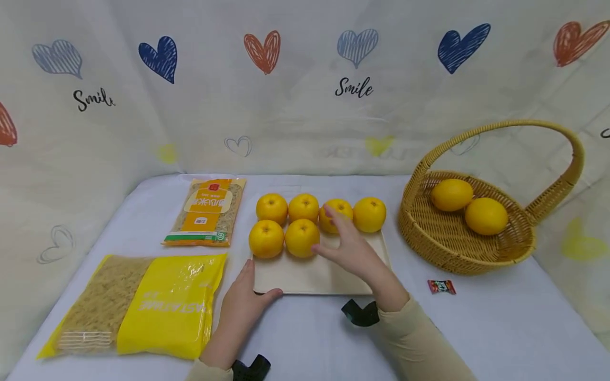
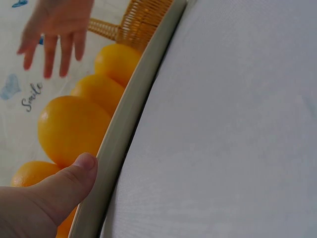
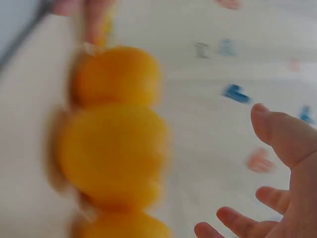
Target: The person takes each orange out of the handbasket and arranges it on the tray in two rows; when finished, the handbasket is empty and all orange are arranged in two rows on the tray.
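Note:
Several oranges [image 1: 266,239] sit in two rows on the far part of a cream rectangular tray [image 1: 324,278]. My left hand [image 1: 244,294] is at the tray's near left corner, its fingers stretched along the left side and its thumb by the front edge. In the left wrist view that thumb [image 2: 74,181] touches the rim, beside the oranges [image 2: 74,130]; the other fingers are hidden there. Over the tray's right half, my right hand [image 1: 350,246] is spread and holds nothing. The right wrist view has its fingers [image 3: 242,223] apart, away from the blurred oranges [image 3: 114,153].
At right stands a wicker basket [image 1: 457,256] with a tall handle, holding two lemons [image 1: 486,216]. A small wrapped candy [image 1: 441,287] lies before it. On the left are an orange-labelled grain bag [image 1: 205,211] and a larger yellow bag [image 1: 167,307]. A printed cloth hangs behind.

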The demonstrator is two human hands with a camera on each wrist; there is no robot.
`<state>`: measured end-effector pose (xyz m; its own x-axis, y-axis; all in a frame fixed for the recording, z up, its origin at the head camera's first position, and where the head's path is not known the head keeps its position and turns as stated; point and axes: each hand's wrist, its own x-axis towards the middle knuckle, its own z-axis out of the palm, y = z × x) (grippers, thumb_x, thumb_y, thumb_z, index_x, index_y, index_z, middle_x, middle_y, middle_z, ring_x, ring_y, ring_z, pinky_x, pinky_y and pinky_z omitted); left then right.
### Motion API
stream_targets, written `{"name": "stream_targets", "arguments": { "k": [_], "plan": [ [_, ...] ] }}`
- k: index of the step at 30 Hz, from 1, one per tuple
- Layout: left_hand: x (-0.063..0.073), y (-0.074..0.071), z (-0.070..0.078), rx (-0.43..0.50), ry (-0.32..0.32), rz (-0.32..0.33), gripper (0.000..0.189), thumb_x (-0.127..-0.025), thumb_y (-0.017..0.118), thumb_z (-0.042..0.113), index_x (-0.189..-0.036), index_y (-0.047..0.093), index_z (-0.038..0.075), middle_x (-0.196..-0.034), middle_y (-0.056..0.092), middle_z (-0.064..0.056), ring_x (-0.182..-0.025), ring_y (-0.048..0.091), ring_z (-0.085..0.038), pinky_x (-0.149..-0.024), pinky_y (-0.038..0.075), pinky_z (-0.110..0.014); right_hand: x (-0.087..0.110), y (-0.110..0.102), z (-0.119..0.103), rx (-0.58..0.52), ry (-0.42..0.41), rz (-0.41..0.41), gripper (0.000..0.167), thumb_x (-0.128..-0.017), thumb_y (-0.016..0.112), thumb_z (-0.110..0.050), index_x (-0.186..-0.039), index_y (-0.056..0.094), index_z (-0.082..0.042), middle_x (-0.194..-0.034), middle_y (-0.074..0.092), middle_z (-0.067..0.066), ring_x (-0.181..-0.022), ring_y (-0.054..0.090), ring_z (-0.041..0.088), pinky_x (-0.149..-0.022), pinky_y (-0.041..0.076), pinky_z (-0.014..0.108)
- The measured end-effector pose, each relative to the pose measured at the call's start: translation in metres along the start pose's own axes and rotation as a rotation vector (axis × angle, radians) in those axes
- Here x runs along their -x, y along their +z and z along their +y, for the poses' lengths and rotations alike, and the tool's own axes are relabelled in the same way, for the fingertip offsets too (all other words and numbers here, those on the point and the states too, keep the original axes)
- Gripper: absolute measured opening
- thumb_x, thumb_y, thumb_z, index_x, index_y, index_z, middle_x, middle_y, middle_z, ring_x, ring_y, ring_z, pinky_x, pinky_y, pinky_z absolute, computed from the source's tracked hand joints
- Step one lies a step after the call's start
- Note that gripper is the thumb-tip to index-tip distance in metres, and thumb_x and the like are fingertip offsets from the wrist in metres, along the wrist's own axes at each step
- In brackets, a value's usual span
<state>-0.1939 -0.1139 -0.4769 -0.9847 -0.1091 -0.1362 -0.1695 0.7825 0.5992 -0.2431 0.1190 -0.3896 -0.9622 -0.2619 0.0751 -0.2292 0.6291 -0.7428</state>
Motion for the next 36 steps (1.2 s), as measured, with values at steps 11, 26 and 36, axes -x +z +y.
{"name": "stream_targets", "arguments": {
  "k": [11, 26, 36],
  "plan": [
    [-0.003, -0.009, 0.001, -0.023, 0.023, 0.001, 0.107, -0.067, 0.071, 0.055, -0.143, 0.021, 0.001, -0.149, 0.023, -0.015, -0.137, 0.025, -0.03, -0.111, 0.025, -0.046, 0.057, -0.141, 0.06, 0.167, 0.036, 0.356, 0.084, -0.084, 0.064, -0.029, -0.147, 0.01, -0.015, -0.148, 0.017, 0.02, -0.126, 0.026, 0.043, -0.097, 0.029, 0.063],
    [-0.003, -0.001, 0.0, -0.008, 0.019, -0.007, 0.109, -0.065, 0.072, 0.057, -0.143, 0.021, 0.001, -0.149, 0.023, -0.016, -0.136, 0.025, -0.031, -0.11, 0.025, -0.047, 0.07, -0.199, 0.166, 0.256, 0.172, 0.346, 0.075, -0.089, 0.056, -0.031, -0.147, 0.012, -0.014, -0.148, 0.008, 0.029, -0.132, 0.007, 0.052, -0.101, 0.008, 0.071],
    [0.001, -0.001, -0.003, -0.015, 0.02, 0.005, 0.11, -0.064, 0.072, 0.057, -0.144, 0.02, 0.001, -0.149, 0.024, -0.016, -0.136, 0.025, -0.03, -0.11, 0.025, -0.046, 0.051, -0.211, 0.193, 0.373, 0.318, 0.173, 0.087, -0.086, 0.053, -0.05, -0.147, 0.004, -0.011, -0.149, -0.008, 0.027, -0.126, -0.001, 0.062, -0.088, 0.011, 0.078]
  ]
}}
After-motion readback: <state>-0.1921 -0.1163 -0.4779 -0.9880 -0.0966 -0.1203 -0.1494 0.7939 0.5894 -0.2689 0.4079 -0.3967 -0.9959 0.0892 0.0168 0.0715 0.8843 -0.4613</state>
